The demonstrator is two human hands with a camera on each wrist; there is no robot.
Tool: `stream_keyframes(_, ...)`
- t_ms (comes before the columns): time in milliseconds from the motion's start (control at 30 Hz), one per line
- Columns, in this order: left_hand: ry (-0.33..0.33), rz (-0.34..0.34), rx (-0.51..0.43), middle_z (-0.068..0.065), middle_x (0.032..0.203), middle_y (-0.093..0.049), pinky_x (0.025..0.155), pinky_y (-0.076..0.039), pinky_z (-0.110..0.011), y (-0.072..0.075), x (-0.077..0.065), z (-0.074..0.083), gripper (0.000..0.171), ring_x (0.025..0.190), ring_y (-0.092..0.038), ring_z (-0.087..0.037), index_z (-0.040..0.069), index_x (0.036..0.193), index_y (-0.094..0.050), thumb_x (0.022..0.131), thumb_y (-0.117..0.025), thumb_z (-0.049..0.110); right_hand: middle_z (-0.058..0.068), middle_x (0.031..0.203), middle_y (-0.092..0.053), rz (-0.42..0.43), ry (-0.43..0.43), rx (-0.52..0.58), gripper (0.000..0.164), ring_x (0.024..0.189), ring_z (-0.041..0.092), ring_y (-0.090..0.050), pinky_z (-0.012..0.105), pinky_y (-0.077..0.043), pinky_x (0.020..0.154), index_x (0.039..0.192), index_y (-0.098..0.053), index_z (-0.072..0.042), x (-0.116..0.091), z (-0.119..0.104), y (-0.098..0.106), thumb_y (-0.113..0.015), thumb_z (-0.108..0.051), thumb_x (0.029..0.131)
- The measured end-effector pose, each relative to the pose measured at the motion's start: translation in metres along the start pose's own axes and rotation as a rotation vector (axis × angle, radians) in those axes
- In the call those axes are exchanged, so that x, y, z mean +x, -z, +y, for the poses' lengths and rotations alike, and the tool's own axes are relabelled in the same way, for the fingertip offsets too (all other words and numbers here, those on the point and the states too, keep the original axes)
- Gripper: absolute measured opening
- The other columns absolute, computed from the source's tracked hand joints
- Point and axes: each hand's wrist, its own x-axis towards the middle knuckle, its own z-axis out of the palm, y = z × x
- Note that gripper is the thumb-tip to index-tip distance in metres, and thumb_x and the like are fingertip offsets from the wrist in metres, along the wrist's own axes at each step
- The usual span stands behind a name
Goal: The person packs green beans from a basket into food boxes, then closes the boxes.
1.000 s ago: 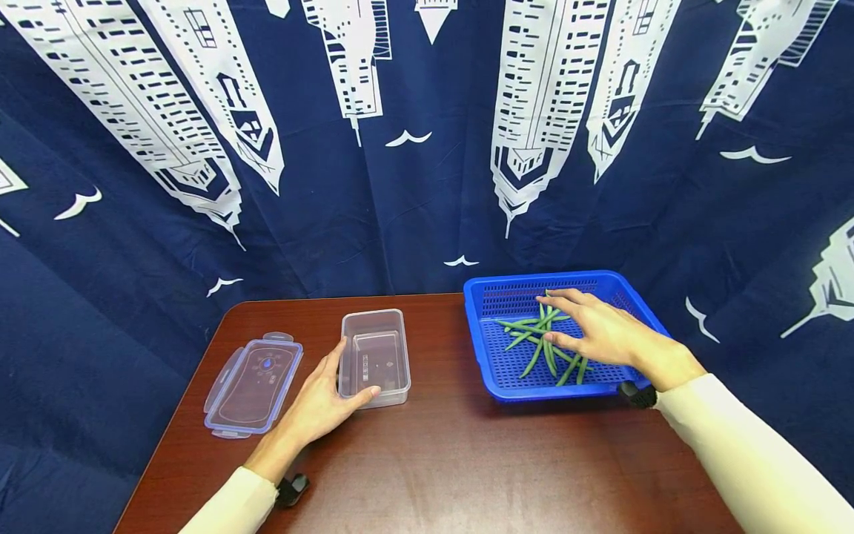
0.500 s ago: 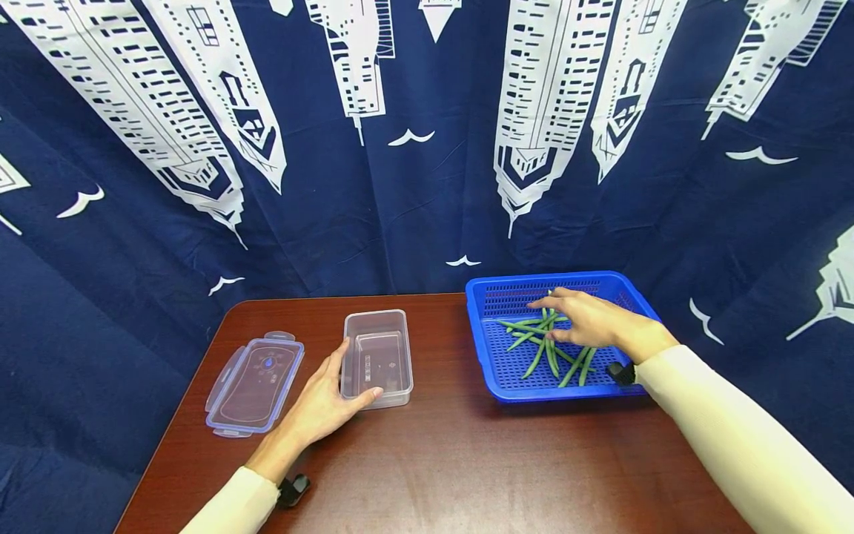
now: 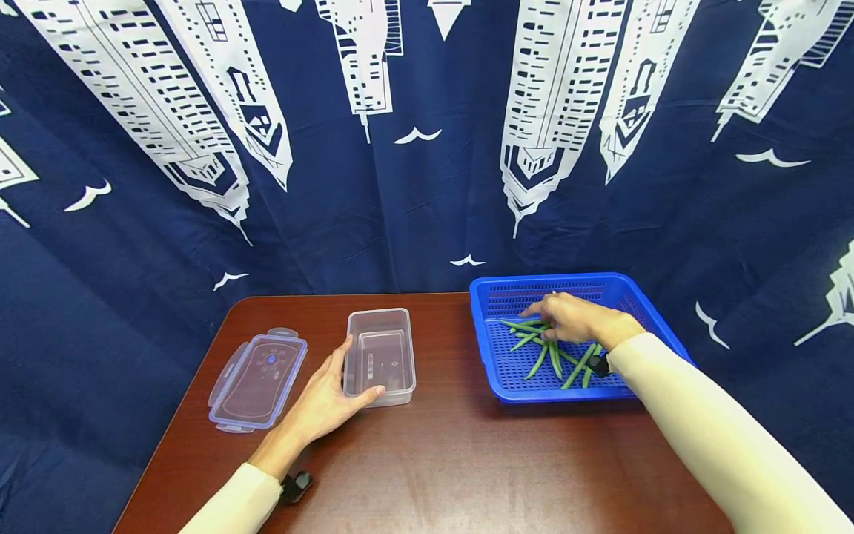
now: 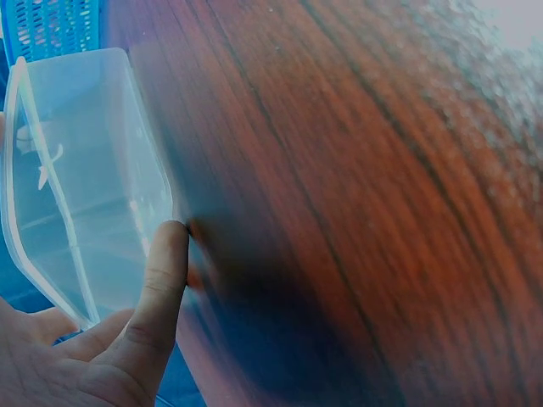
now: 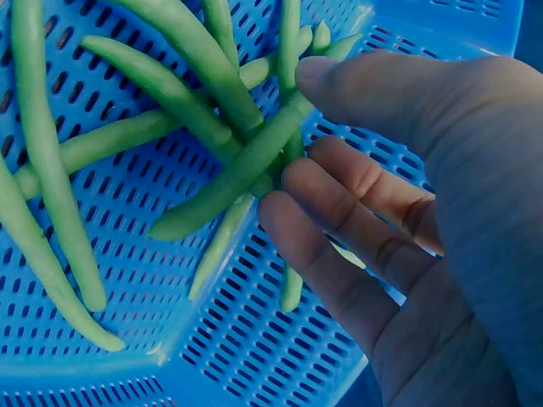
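The left hand [image 3: 327,397] rests against a clear plastic food container [image 3: 380,352]. In the head view its fingers lie along the container's left wall and its thumb reaches the near side. The left wrist view shows the container [image 4: 85,178] up close, beside the outstretched thumb [image 4: 157,288]. On the right, the right hand [image 3: 570,315] reaches down into a blue plastic basket [image 3: 490,371] over several green beans [image 3: 537,362]. Seen from the right wrist, the thumb tip touches or overlaps one green bean [image 5: 225,182]. Loosely bent fingers [image 5: 318,254] sit below, with a gap from the thumb; the index finger is unclear.
A clear lid [image 3: 260,382] with a blue seal and side flaps lies left of the container. Everything stands on a brown wooden table [image 3: 467,460]. A navy curtain [image 3: 414,222] with white buildings hangs behind the table's far edge.
The right hand has moved left and lower over the green beans, its fingers bending more toward them. The left hand and container have stayed together in place; the view has shifted slightly.
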Motion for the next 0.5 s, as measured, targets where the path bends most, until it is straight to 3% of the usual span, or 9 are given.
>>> stream_keyframes(367, -0.001, -0.007, -0.003, -0.021, 0.174, -0.056, 0.119, -0.058, -0.063, 0.0018, 0.0011, 0.0012, 0.122, 0.139, -0.077, -0.039, 0.017, 0.186, -0.027, 0.095, -0.092, 0.066, 0.001, 0.084, -0.071, 0.017, 0.017, -0.051, 0.047, 0.084, 0.016, -0.063, 0.049, -0.062, 0.086, 0.139, -0.084, -0.009, 0.0065, 0.0052, -0.0094, -0.093, -0.004, 0.093)
stream_keyframes(500, 0.005, -0.013, -0.002, -0.021, 0.174, -0.056, 0.118, -0.059, -0.063, 0.0017, 0.0019, 0.0003, 0.122, 0.139, -0.077, -0.039, 0.018, 0.186, -0.027, 0.095, -0.092, 0.066, -0.001, 0.081, -0.073, 0.014, 0.005, -0.040, 0.044, 0.079, 0.012, -0.066, 0.068, -0.060, 0.112, 0.136, -0.085, -0.008, 0.0043, 0.0022, -0.0113, -0.093, -0.004, 0.093)
